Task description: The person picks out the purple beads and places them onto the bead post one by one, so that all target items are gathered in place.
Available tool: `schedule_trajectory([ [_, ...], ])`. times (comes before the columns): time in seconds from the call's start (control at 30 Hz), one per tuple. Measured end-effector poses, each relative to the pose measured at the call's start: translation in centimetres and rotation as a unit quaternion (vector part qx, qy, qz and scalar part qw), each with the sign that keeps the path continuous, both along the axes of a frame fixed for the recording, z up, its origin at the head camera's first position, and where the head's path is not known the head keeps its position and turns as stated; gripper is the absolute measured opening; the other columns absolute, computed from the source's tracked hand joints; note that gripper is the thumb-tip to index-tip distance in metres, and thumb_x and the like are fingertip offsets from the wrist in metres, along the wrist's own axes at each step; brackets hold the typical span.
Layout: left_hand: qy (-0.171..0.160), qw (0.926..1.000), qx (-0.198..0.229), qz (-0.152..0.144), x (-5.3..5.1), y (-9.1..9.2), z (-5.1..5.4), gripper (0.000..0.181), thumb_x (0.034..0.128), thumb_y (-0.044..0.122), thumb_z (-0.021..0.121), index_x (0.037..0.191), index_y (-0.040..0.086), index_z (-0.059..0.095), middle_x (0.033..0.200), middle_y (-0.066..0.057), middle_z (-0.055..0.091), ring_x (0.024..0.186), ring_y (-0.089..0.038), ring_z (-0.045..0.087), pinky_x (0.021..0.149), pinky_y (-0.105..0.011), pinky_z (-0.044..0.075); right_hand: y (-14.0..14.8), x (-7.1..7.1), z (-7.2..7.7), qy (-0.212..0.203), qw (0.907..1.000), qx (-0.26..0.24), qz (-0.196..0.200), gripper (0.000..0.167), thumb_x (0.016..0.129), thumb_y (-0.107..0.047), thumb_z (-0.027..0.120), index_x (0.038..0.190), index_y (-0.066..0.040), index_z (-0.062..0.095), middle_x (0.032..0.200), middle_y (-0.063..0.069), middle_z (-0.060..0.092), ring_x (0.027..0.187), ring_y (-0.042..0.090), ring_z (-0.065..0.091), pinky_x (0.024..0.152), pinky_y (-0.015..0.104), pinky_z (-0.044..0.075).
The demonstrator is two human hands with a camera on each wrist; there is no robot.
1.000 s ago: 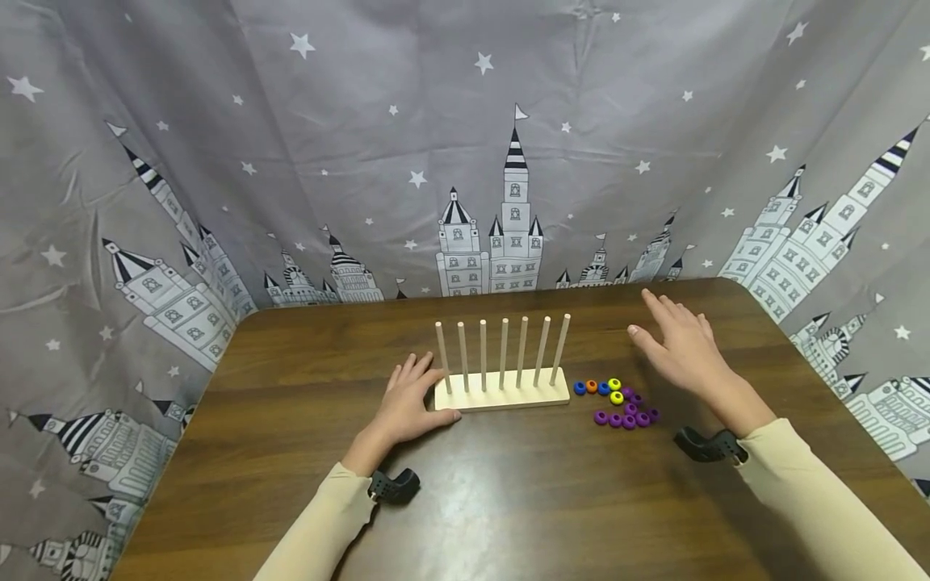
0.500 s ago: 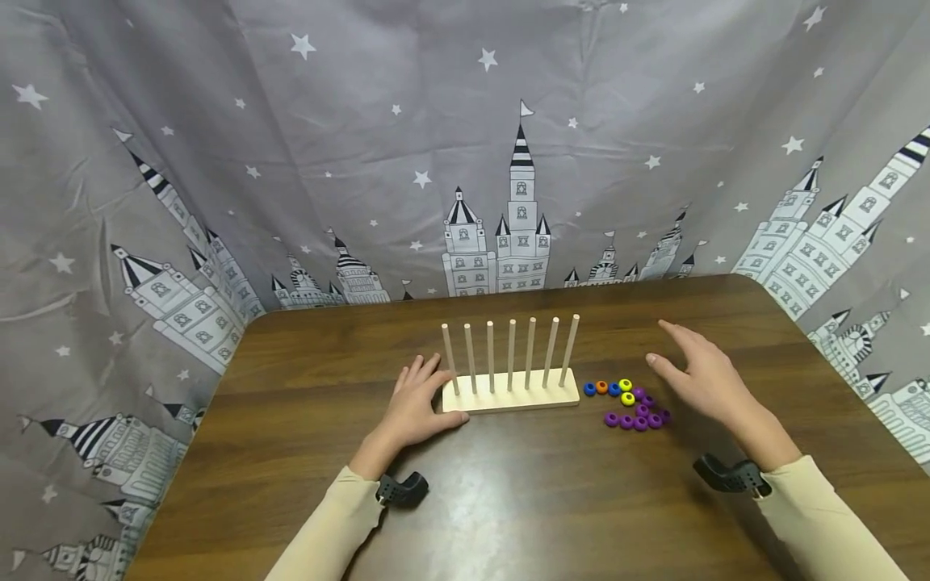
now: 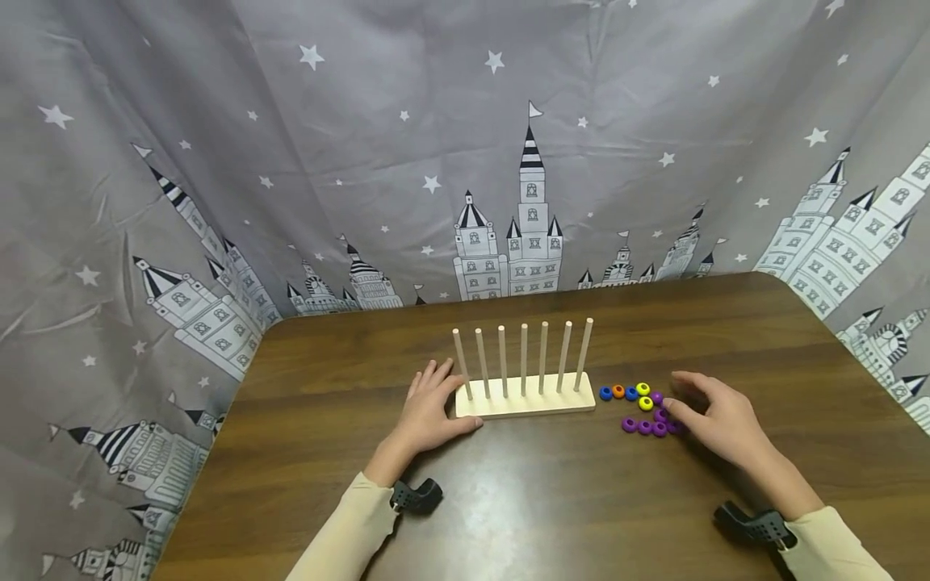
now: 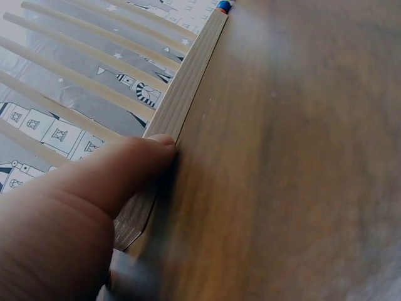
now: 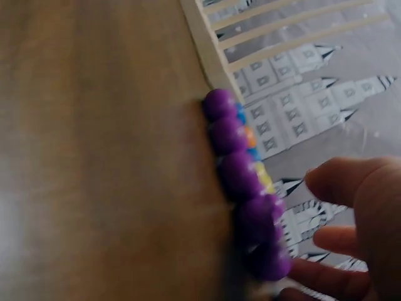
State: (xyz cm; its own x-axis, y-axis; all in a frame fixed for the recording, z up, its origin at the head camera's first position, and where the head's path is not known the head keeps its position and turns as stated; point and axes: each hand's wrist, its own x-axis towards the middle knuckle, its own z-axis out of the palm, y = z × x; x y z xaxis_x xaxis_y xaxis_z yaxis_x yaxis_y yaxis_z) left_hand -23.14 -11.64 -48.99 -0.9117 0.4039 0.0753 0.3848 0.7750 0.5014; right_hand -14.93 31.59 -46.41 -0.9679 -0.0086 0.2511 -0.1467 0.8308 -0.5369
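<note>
A pale wooden peg stand (image 3: pixel 538 405) with a row of upright pegs sits on the table. My left hand (image 3: pixel 427 413) holds its left end, with the thumb (image 4: pixel 141 160) against the front edge and the other fingers around the back corner. To the right of the stand lie small beads: several purple beads (image 3: pixel 644 428), two yellow beads (image 3: pixel 646 403), an orange bead (image 3: pixel 618 391) and two blue beads (image 3: pixel 606 394). Above the purple ones, my right hand (image 3: pixel 730 424) reaches in with thumb and fingers apart, partly hiding some beads. It appears to hold nothing.
The brown wooden table (image 3: pixel 552 492) ends at the back against a grey curtain (image 3: pixel 363 153) printed with castles and stars. A black wrist strap mount (image 3: pixel 756 524) hangs below the right wrist, and another mount (image 3: pixel 416 496) sits at the left wrist.
My right hand has come down and nearer, from beyond the beads to over the purple ones, its fingers bending. The left hand stays at the stand. The head view has shifted slightly.
</note>
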Motion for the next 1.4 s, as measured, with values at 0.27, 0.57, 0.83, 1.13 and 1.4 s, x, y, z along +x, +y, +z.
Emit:
schedule_trajectory([
  [0.27,0.007,0.9999,0.011,0.004,0.1,0.1,0.0,0.075,0.076,0.047,0.08,0.138,0.009,0.061,0.162,-0.023,0.037,0.154,-0.048,0.023,0.126,-0.065,0.015,1.4,0.8,-1.2,0.002,0.9989,-0.042,-0.023,0.035,0.085,-0.023,0.08,0.115,-0.005,0.074,0.106,0.014,0.077,0.082,-0.014,0.053,0.068,0.014,0.045],
  [0.57,0.005,0.9999,0.01,0.002,0.2,0.2,-0.2,0.075,0.0757,0.047,0.081,0.138,0.01,0.061,0.161,-0.023,0.038,0.154,-0.048,0.023,0.126,-0.065,0.015,3.1,1.3,-1.4,-0.028,0.9982,-0.048,0.024,0.034,0.077,-0.018,0.086,0.109,-0.011,0.076,0.099,0.004,0.076,0.081,-0.012,0.054,0.067,0.014,0.047],
  [0.83,0.006,0.9999,0.01,0.005,0.2,0.1,-0.2,0.076,0.0752,0.046,0.081,0.138,0.01,0.06,0.161,-0.023,0.039,0.154,-0.048,0.024,0.126,-0.065,0.015,3.1,1.0,-2.0,0.042,0.9969,-0.019,0.064,0.028,0.069,-0.006,0.087,0.094,-0.015,0.077,0.083,-0.011,0.068,0.076,-0.01,0.051,0.064,0.011,0.042],
  [1.13,0.006,0.9999,0.01,0.005,0.2,0.2,0.0,0.075,0.0755,0.047,0.08,0.138,0.011,0.061,0.161,-0.023,0.039,0.154,-0.047,0.023,0.127,-0.064,0.015,2.7,0.8,-2.4,0.085,0.993,-0.008,0.082,0.028,0.067,-0.003,0.087,0.091,-0.014,0.077,0.076,-0.013,0.062,0.07,-0.009,0.048,0.059,0.014,0.04],
  [1.4,0.006,0.9999,0.013,0.005,0.2,0.2,-0.1,0.075,0.075,0.047,0.081,0.137,0.01,0.061,0.161,-0.023,0.039,0.154,-0.048,0.024,0.126,-0.065,0.015,2.6,0.8,-2.4,0.085,0.9937,-0.006,0.073,0.026,0.068,-0.003,0.086,0.089,-0.015,0.077,0.076,-0.013,0.063,0.069,-0.009,0.048,0.058,0.013,0.039],
])
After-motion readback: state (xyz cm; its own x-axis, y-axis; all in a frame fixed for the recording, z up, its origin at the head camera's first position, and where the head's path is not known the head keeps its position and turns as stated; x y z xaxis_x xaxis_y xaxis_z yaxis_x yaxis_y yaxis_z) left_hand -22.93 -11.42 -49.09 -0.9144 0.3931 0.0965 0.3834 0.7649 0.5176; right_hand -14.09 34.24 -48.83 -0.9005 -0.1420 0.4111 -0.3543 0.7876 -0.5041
